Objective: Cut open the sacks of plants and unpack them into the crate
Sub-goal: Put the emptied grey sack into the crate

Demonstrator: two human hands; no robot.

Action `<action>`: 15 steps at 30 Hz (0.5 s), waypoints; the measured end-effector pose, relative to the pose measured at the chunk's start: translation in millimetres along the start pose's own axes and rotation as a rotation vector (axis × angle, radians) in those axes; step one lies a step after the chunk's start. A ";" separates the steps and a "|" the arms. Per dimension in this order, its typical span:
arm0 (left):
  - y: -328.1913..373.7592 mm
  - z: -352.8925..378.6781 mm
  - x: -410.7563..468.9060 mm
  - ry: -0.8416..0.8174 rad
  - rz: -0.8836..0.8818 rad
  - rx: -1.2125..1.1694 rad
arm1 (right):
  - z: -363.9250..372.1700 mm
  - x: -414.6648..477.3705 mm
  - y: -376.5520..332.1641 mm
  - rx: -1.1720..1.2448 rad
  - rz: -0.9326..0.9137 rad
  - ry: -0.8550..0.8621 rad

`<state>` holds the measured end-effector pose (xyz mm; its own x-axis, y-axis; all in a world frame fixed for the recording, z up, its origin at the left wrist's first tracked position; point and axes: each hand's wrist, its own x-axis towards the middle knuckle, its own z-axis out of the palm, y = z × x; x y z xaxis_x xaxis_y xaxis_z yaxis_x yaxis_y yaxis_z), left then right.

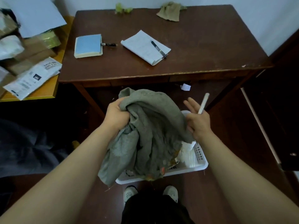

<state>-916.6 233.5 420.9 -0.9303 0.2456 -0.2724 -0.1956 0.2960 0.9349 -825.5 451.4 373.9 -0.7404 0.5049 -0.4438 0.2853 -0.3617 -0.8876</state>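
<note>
The sack (150, 126) is grey-green and floppy. It hangs in the air just over the white crate (200, 165), which sits on the floor in front of the table (194, 73). The low end of the sack dips into the crate, and bits of orange and yellow plant (162, 170) peek out there.

The left hand (117, 118) has its fingers curled tight on a bunch of the sack near the top. The right hand (198, 123) rests on the sack's right side. Its fingers are mostly straight and spread, and a thin white stick (203, 103) is pinched between them, pointing up.

Two pale shoes (129, 193) stand just behind the crate.

On the tabletop, a blue book (88, 46) lies near the left edge. A notepad (144, 47) with a pen (158, 49) on it lies in the middle. A tan rag (169, 12) lies at the far edge.
</note>
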 end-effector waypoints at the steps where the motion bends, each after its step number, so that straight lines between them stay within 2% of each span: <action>1: -2.3 2.4 2.3 -0.012 -0.020 0.004 | 5.5 -0.9 -1.5 0.009 -0.044 -0.152; 4: -1.7 13.3 9.5 -0.122 -0.057 0.005 | 37.9 -0.4 -0.1 -0.112 -0.123 -0.539; 6: -0.7 18.3 13.8 -0.154 -0.069 -0.027 | 59.9 2.5 6.5 -0.250 -0.144 -0.597; 8: -1.1 16.8 17.9 -0.149 -0.088 -0.059 | 73.1 9.8 11.7 -0.268 -0.145 -0.457; 11: -6.1 -1.8 24.5 -0.199 -0.265 -0.419 | 67.4 26.4 18.4 -0.215 -0.115 -0.162; 12: -14.6 -10.8 25.4 -0.179 -0.293 -0.441 | 60.0 32.0 19.9 -0.129 -0.070 -0.082; 13: -26.0 -20.1 24.8 -0.141 -0.303 -0.323 | 52.4 34.9 18.3 -0.048 -0.010 -0.022; 15: -57.6 -35.1 17.3 -0.083 -0.368 0.100 | 39.8 38.0 14.7 0.005 0.094 0.030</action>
<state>-932.3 188.3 370.4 -0.7746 0.1788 -0.6067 -0.4764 0.4661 0.7455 -873.7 434.0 349.0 -0.6919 0.4919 -0.5286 0.3497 -0.4122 -0.8413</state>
